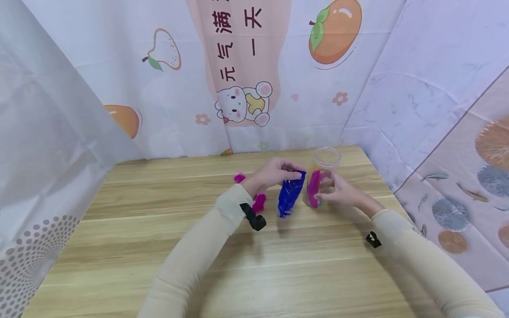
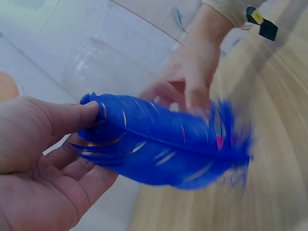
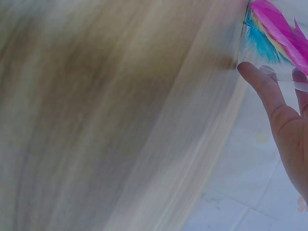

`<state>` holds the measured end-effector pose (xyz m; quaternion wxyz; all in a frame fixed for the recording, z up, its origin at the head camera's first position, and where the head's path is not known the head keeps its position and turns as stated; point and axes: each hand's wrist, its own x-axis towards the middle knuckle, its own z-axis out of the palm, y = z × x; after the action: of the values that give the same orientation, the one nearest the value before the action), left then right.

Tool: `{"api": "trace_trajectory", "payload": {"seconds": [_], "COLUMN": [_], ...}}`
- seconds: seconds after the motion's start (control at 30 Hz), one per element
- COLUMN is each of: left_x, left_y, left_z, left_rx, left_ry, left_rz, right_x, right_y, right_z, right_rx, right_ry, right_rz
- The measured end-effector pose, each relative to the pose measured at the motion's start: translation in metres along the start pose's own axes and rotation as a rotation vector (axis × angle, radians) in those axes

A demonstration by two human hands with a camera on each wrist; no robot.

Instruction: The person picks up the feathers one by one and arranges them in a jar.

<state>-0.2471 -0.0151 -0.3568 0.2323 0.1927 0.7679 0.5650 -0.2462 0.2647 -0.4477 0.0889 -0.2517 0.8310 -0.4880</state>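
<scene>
A table (image 1: pixel 131 221) spans centre to six o'clock; a fruit-print curtain (image 1: pixel 294 66) hangs at twelve, a fish-print cloth (image 1: pixel 457 190) at three, a dotted sheet (image 1: pixel 29 247), probably fabric, at eight.

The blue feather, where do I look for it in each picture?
Head: the blue feather hangs from the left hand, right of centre.
Left wrist: the blue feather lies big across the middle.
Right wrist: it's not in this one.
Shared landmark: the right hand, in all three; in the right wrist view it's at the right edge.
</scene>
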Motion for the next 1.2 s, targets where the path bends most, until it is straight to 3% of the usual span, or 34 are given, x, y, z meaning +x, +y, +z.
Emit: {"api": "trace_trajectory", "payload": {"seconds": [0.5,0.8,1.2], "left_x": [0.008,0.012,0.013], "left_y": [0.040,0.062,0.072], "left_z": [-0.005,-0.012,-0.011], "left_rx": [-0.050,-0.009,-0.033], "left_ry": [-0.034,0.012,0.046], "left_rz": [0.106,0.188,0.276], "right_x": [0.001,0.000,0.001], "right_y": [-0.003,-0.002,-0.003], "right_z": [-0.004,-0.003,-0.001], "right_rx": [0.012,0.009,0.000], "right_ry": [-0.016,-0.007,-0.009], "right_rz": [0.019,0.008,0.014]}}
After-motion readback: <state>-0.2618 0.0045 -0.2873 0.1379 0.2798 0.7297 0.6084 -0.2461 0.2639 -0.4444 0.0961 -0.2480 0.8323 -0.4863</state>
